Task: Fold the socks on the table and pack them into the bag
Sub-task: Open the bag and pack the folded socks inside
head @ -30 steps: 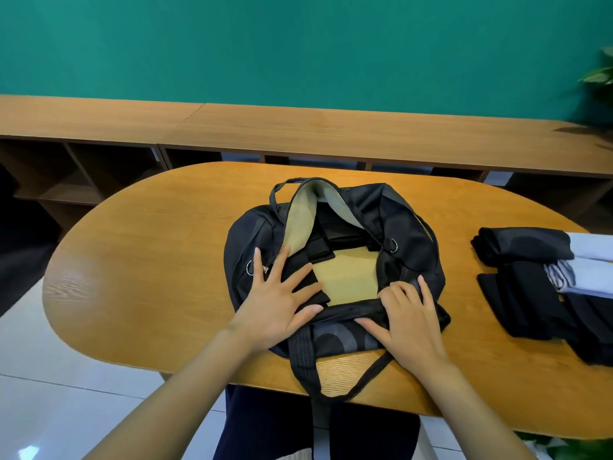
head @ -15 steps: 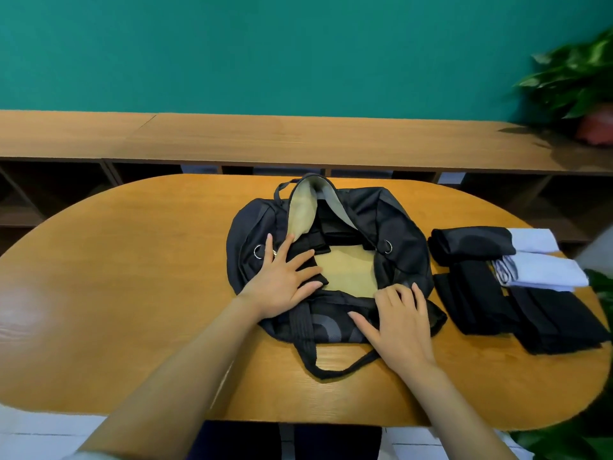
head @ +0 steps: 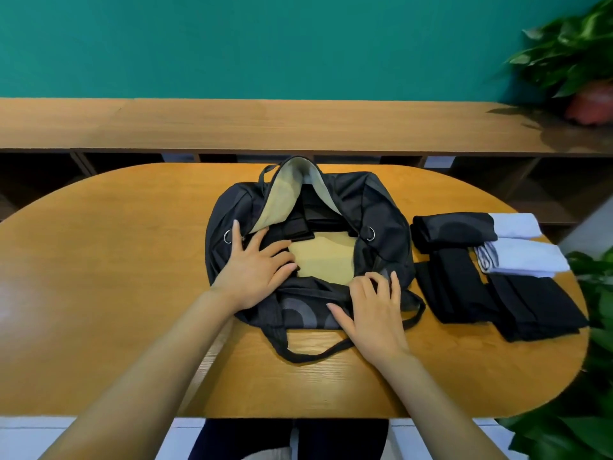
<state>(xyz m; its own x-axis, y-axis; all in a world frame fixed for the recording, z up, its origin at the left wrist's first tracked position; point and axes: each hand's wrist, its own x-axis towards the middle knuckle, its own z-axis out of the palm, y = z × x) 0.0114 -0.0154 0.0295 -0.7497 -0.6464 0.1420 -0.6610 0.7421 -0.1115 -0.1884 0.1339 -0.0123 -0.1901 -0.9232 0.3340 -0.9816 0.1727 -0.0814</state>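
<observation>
In the head view there is one bag (head: 381, 207), two hands and one group of socks (head: 491, 270), all on an oval wooden worktop (head: 116, 293).

The bag is black with a tan lining, and its mouth is spread wide so the tan floor shows. A faint grey curved pattern marks its near panel. A metal ring sits at each end of the opening, and a black strap loops out from its near side. Dark folded fabric lies at the back of the bag's inside; whether it is socks cannot be told.

The left hand (head: 255, 270) lies flat on the bag's left side beside the opening, its fingers spread and straight, gripping nothing. The right hand (head: 371, 310) rests on the bag's near rim, fingers only slightly bent and thumb stretched out, pressing rather than holding.

The socks lie just to the right of the bag, apart from it. About five folded pieces show, two white and three black or dark, though the overlapping black ones are hard to separate.

Beyond the bag runs a long wooden shelf (head: 298, 124) against a teal wall, with a potted plant (head: 580, 78) at its right end.
</observation>
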